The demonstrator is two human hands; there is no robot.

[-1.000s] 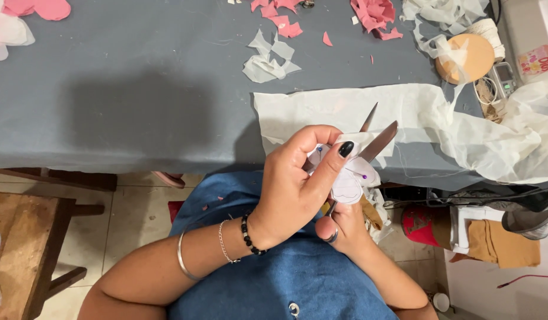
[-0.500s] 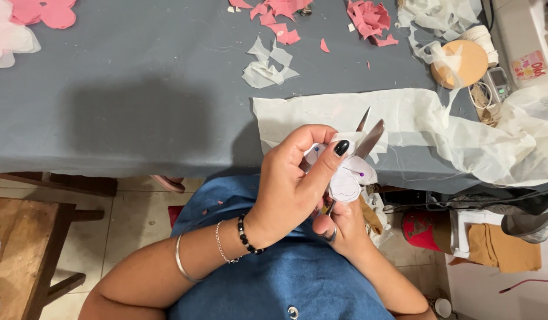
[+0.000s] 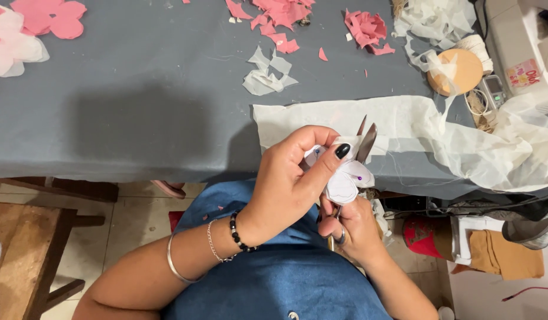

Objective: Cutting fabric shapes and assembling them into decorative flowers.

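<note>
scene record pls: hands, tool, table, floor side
left hand: pinches white petal piece at table edge
right hand: holds scissors, blades open, at the petal piece
pin: stuck in the petal piece
table: grey cover, white sheer fabric, pink scraps, pink petal shapes far left
floor side: wooden stool at left
</note>
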